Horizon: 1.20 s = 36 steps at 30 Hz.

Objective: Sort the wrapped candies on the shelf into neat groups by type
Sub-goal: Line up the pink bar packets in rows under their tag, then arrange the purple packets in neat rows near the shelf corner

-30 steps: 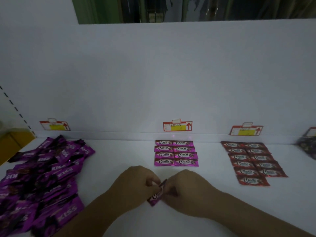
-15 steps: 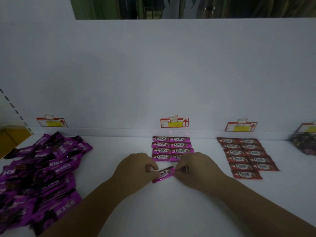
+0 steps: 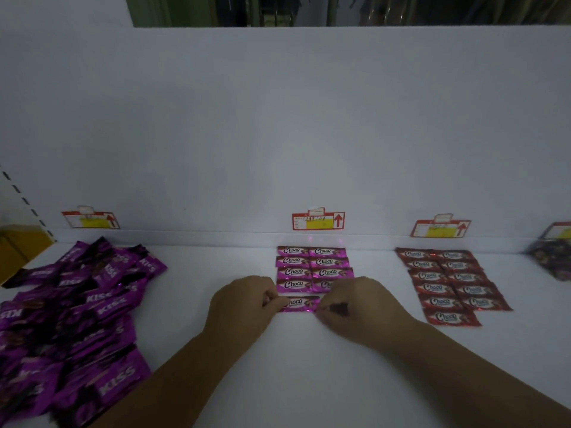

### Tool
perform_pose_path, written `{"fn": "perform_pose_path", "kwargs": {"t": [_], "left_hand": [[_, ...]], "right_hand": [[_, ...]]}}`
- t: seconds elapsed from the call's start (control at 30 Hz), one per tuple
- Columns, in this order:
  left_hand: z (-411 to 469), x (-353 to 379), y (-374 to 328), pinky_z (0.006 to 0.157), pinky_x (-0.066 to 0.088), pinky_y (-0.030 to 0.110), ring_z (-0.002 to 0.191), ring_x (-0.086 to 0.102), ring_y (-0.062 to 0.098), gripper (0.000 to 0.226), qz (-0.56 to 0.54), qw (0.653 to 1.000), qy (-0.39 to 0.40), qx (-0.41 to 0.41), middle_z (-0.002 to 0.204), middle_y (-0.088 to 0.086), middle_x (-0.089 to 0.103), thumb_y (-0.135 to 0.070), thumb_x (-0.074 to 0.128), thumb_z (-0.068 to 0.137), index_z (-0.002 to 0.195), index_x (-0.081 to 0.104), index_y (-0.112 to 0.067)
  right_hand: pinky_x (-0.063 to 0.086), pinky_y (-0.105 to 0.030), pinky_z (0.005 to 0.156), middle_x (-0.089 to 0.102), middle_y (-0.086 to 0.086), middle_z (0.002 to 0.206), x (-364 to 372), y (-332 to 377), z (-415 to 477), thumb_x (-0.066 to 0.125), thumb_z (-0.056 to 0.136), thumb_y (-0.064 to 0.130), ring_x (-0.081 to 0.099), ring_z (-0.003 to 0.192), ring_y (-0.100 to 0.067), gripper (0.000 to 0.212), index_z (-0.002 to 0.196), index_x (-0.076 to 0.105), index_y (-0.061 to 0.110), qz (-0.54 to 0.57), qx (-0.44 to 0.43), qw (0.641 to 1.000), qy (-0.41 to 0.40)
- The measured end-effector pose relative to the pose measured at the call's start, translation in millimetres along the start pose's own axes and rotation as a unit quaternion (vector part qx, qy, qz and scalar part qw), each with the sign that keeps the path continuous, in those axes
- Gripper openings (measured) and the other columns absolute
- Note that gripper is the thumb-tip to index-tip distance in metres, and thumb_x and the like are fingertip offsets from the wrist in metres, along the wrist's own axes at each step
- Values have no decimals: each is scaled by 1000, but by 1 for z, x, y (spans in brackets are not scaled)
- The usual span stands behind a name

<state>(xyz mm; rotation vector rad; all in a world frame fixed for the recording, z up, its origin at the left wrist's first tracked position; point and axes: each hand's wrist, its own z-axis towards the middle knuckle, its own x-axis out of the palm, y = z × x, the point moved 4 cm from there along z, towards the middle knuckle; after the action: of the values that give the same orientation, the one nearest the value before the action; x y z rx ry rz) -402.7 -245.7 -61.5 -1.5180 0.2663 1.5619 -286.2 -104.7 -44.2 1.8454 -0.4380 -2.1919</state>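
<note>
Left hand and right hand each pinch an end of the flat pink foil Choco candy wrapper, lying just below the pink grid (light, slippery, crinkly; crimped ends probably grip best).

Bare white shelf top lies open at 6 o'clock, and in lanes at 11 and 1. A loose heap of purple foil wrappers blocks 9, pink-wrapped candy rows 12, red-wrapped candy rows 2; a dark bundle, perhaps a bag, 3. White back panel closes beyond.
</note>
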Motion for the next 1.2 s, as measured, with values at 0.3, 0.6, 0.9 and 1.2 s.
{"fn": "perform_pose_path", "kwargs": {"t": [0.3,0.6,0.9,1.2], "left_hand": [[2,1,2,49,23,14,54,43,3,39,32,998,-22,-57,57,-14,43,-58,54,82,59,38,-31],[-8,-22,-6,60,31,21,65,44,10,33,-35,996,46,-64,63,-8,44,-40,48,92,62,43,-26],[-114,-139,59,71,39,16,77,51,-1,10,41,990,-105,-83,77,-16,57,-33,64,83,75,60,-27],[-181,-162,173,114,6,55,143,-8,15,112,162,974,13,-159,154,-14,-11,-94,39,51,142,-8,-47]], "right_hand": [[47,-18,66,69,8,77,1,-5,1,58,86,31,58,66,-5,17,86,74,24,16,40,999,-24],[27,-11,53,54,15,60,0,38,17,54,87,37,47,55,2,24,63,56,31,42,-45,996,-69],[34,-18,85,54,16,119,46,127,55,41,87,59,51,95,-2,43,122,49,35,16,-146,989,2],[-10,-53,111,-31,4,151,107,201,65,22,63,91,-28,139,-22,98,142,-7,43,-21,-236,971,33]]}}
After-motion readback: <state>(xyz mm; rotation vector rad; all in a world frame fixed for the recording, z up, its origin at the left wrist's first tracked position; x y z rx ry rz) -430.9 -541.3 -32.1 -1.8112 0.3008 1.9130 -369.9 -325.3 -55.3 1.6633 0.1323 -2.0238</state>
